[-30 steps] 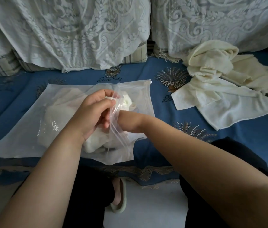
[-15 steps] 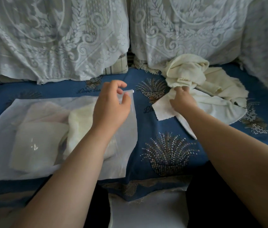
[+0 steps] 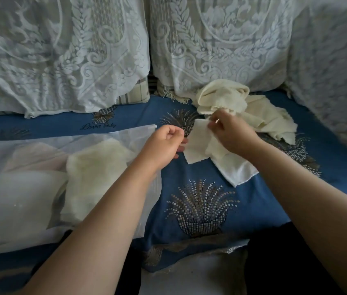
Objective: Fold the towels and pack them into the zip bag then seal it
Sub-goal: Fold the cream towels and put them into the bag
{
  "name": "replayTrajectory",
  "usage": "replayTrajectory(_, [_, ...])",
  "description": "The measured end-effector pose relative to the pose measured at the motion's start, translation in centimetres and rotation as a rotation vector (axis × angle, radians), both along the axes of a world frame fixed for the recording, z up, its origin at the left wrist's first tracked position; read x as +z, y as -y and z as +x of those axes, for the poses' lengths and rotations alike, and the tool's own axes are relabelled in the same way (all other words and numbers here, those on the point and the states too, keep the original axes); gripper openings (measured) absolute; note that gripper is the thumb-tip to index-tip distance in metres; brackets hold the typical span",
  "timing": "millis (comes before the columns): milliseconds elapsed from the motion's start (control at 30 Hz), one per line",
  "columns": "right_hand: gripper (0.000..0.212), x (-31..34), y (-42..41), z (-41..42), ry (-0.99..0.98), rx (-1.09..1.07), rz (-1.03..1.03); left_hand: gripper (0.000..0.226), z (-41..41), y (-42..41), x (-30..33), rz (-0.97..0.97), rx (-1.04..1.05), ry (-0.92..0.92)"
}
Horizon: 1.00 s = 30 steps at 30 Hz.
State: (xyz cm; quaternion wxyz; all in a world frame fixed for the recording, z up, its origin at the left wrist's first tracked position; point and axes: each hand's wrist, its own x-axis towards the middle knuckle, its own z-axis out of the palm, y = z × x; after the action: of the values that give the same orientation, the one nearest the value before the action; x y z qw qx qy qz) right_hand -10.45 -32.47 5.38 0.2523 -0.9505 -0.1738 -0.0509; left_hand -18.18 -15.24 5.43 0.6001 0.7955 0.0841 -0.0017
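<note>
The translucent zip bag (image 3: 123,134) lies flat on the left of the blue sofa seat, its open mouth facing right. Inside it sit folded cream towels (image 3: 96,169). My left hand (image 3: 164,143) is just off the bag's mouth, fingers curled, its fingertips at the left edge of a loose white towel (image 3: 198,147) spread on the seat. My right hand (image 3: 230,133) pinches that towel's upper part. A crumpled heap of cream towels (image 3: 221,96) lies behind my right hand, against the backrest.
Lace-covered cushions (image 3: 61,50) line the back, and a lace-draped armrest (image 3: 334,81) closes the right side. The blue patterned seat cover (image 3: 200,201) stretches between the bag and the towels. My dark-clothed knees are at the front edge.
My right hand came out of the bag and reached to the loose towel, which it now pinches. My left hand let go of the bag's mouth and moved right to the towel's edge.
</note>
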Motion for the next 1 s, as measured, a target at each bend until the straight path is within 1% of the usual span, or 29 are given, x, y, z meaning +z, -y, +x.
replayTrajectory(33, [0.018, 0.5, -0.2, -2.0, -0.118, 0.096, 0.013, 0.017, 0.1, 0.2, -0.3, 0.063, -0.023, -0.022])
replayTrajectory(100, [0.018, 0.0, -0.4, -5.7, -0.325, 0.234, -0.090, 0.023, 0.1, 0.4, -0.8, 0.264, -0.080, -0.057])
replayTrajectory(167, [0.022, -1.8, -0.6, -8.3, -0.443, 0.307, -0.240, 0.029, -0.4, 0.7, -0.9, 0.475, -0.203, -0.116])
replayTrajectory(200, [0.025, -2.7, -0.7, -9.0, -0.482, 0.311, -0.276, 0.032, -0.7, 1.0, -0.9, 0.554, -0.285, -0.142])
replayTrajectory(233, [0.026, -3.5, -0.6, -9.5, -0.505, 0.297, -0.263, 0.034, -1.1, 1.3, -0.9, 0.606, -0.377, -0.169])
replayTrajectory(267, [0.028, -4.0, -0.3, -9.7, -0.511, 0.270, -0.200, 0.037, -1.5, 1.8, -0.7, 0.628, -0.474, -0.192])
replayTrajectory(333, [0.026, -4.2, 0.5, -9.8, -0.490, 0.210, 0.037, 0.049, -2.1, 2.8, -0.5, 0.608, -0.642, -0.251])
replayTrajectory(367, [0.022, -4.1, 1.1, -9.7, -0.505, 0.183, 0.192, 0.053, -2.3, 3.3, -0.5, 0.593, -0.692, -0.273])
replayTrajectory(433, [0.013, -3.1, 2.2, -9.7, -0.620, 0.119, 0.480, 0.049, -2.6, 3.8, -0.5, 0.616, -0.706, -0.245])
replayTrajectory(467, [0.015, -2.5, 2.9, -9.8, -0.663, 0.094, 0.537, 0.042, -2.6, 3.9, -0.6, 0.639, -0.677, -0.195])
replayTrajectory(500, [0.019, -1.8, 3.5, -9.7, -0.675, 0.094, 0.511, 0.033, -2.6, 3.9, -0.6, 0.651, -0.638, -0.137])
replayTrajectory(567, [0.029, -0.6, 4.6, -9.4, -0.679, 0.152, 0.283, 0.012, -2.5, 3.8, -0.4, 0.670, -0.542, -0.009])
replayTrajectory(600, [0.028, -0.1, 5.0, -9.3, -0.706, 0.197, 0.185, 0.004, -2.4, 3.6, -0.2, 0.705, -0.485, 0.060])
replayTrajectory(633, [0.024, 0.4, 5.3, -9.3, -0.762, 0.246, 0.151, 0.007, -2.3, 3.4, 0.1, 0.777, -0.427, 0.146])
replayTrajectory(667, [0.021, 0.8, 5.7, -9.3, -0.839, 0.298, 0.208, 0.014, -2.3, 3.2, 0.2, 0.876, -0.368, 0.247])
replayTrajectory(700, [0.019, 1.3, 6.0, -9.4, -0.915, 0.356, 0.328, 0.018, -2.1, 2.8, 0.2, 0.970, -0.287, 0.354])
replayTrajectory(733, [0.020, 1.7, 6.4, -9.4, -0.977, 0.396, 0.477, 0.018, -1.8, 2.3, 0.1, 1.022, -0.173, 0.454])
replayTrajectory(767, [0.024, 2.1, 6.7, -9.2, -1.015, 0.395, 0.633, 0.016, -1.5, 1.7, 0.1, 1.029, -0.046, 0.517])
replayTrajectory(800, [0.028, 2.4, 7.0, -8.9, -1.025, 0.346, 0.777, 0.015, -1.2, 1.1, 0.1, 1.005, 0.079, 0.532])
replayTrajectory(867, [0.024, 2.4, 7.5, -8.1, -1.032, 0.130, 0.975, 0.024, -0.4, -0.1, 0.0, 0.930, 0.279, 0.449])
replayTrajectory(900, [0.024, 2.0, 7.9, -7.5, -1.036, 0.004, 1.005, 0.029, 0.0, -0.6, -0.1, 0.916, 0.348, 0.403])
replayTrajectory(933, [0.026, 1.4, 8.2, -6.9, -1.030, -0.100, 0.979, 0.034, 0.3, -0.7, -0.2, 0.926, 0.401, 0.359])
replayTrajectory(967, [0.029, 0.8, 8.4, -6.6, -1.024, -0.179, 0.919, 0.039, 0.4, -0.5, -0.3, 0.966, 0.436, 0.335])
replayTrajectory(1000, [0.033, 0.2, 8.5, -6.3, -1.009, -0.242, 0.855, 0.045, 0.3, -0.2, -0.6, 1.029, 0.453, 0.358])
